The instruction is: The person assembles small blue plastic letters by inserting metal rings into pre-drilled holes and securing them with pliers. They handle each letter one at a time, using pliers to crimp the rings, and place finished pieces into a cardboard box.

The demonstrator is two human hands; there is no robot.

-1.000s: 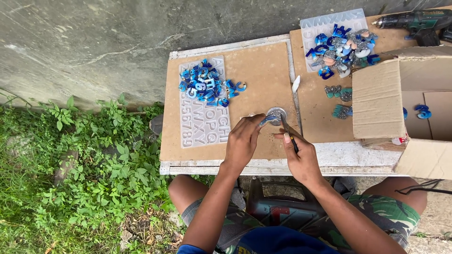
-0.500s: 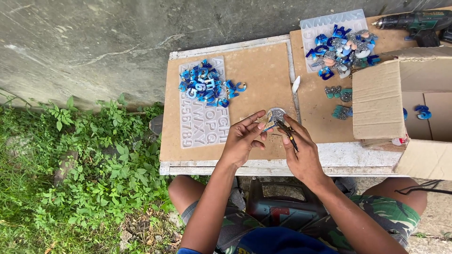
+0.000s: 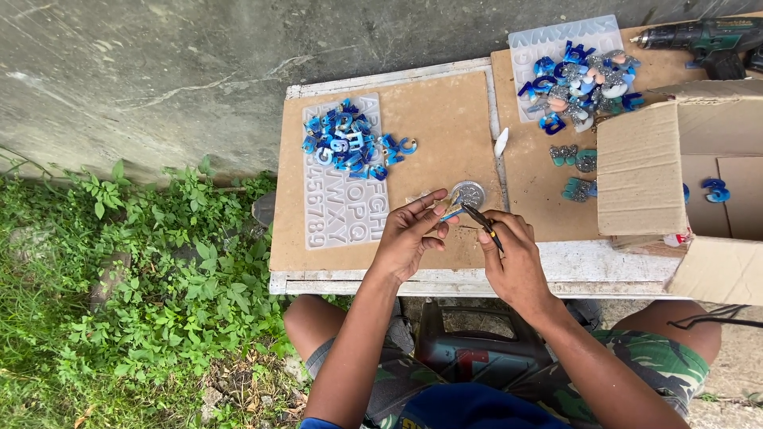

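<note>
We had our left hand (image 3: 409, 234) at frame centre, fingers pinched on a small blue-and-clear resin piece (image 3: 451, 211), held just above the brown board (image 3: 445, 127). Our right hand (image 3: 513, 258), just to the right of it, was clenched round slim pliers (image 3: 482, 223), tips aimed at that piece. Right behind the piece sat a small round tin (image 3: 469, 193) w/ tiny silvery bits, prob. rings, too small to tell.

Progress, as a judgement: early to mid. Upper centre, a heap of blue letters (image 3: 350, 143) lay on a clear letter mould (image 3: 342, 206), apparently untouched. Upper right, a second, mixed pile (image 3: 580, 75) sat on another mould (image 3: 556, 36); just below it were a few glittery teal pieces (image 3: 574, 171), set apart, maybe already worked, can't tell. Two blue pieces (image 3: 714, 190) lay inside the cardboard box (image 3: 644, 175) at right edge, so perhaps finished ones. Most pieces looked left to do. A drill (image 3: 703, 40) rested top right, not in use.
</note>
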